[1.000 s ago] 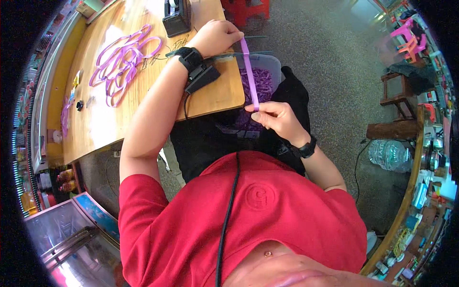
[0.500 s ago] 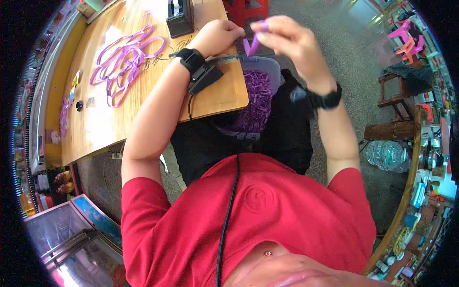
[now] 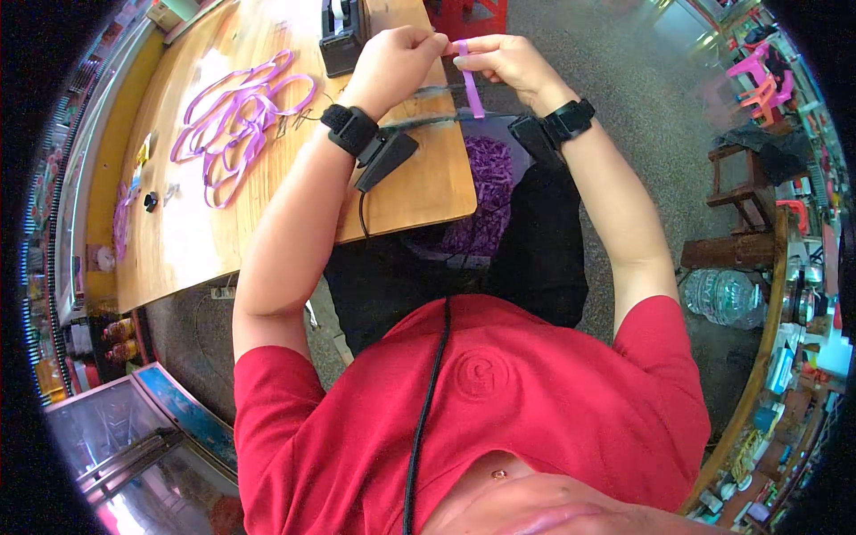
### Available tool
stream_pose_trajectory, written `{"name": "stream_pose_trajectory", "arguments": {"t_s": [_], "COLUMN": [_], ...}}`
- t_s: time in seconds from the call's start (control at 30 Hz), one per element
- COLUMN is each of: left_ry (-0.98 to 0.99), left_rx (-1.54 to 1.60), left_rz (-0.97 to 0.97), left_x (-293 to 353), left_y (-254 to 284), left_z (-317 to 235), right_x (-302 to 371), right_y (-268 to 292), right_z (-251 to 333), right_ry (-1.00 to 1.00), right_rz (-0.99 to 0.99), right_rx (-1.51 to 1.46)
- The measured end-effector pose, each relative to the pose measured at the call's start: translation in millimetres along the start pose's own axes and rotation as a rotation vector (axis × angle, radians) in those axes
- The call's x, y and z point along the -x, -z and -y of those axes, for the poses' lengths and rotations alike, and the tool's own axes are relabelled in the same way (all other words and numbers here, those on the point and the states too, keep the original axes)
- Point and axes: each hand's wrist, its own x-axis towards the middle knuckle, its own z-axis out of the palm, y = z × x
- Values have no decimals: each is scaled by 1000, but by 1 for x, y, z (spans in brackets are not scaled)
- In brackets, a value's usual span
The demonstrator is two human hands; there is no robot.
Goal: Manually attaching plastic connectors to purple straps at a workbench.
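The wooden table takes up the left of the scene. The tub, with purple pieces inside, sits beneath its right edge. On the table, the loose heap of purple ribbon lies as it did a second ago, left of the dark tape dispenser.

The change is at the hands. The person's right hand, near and low a second ago with the strip stretched taut, is now at the far right corner of the table, just beside the left hand, which has barely shifted. The purple strip now hangs slack above the tub, its two ends apparently brought close together. The right thumb and forefinger pinch it; the left fingertips are pressed together, though whether they grip an end cannot be told.
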Motion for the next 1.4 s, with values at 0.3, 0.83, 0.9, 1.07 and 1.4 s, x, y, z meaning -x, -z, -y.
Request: {"name": "stream_pose_trajectory", "arguments": {"t_s": [0.3,0.83,0.9,1.07,1.4], "left_ry": [-349,-484,-484,-362,-310], "left_rx": [-362,-529,-523,-511,-444], "left_rz": [311,280,276,330,128], "left_x": [4,0,1,-1,16], "left_y": [-23,-37,-37,-35,-14], "left_z": [13,34,35,29,-21], "right_x": [8,79,85,93,103], "right_y": [7,-32,-36,-36,-37], "right_z": [-17,-61,-56,-47,-33], "right_ry": [-214,-150,-173,-195,-190], "right_rz": [34,49,43,-16,17], "right_rx": [-30,-522,-545,-499,-545]}}
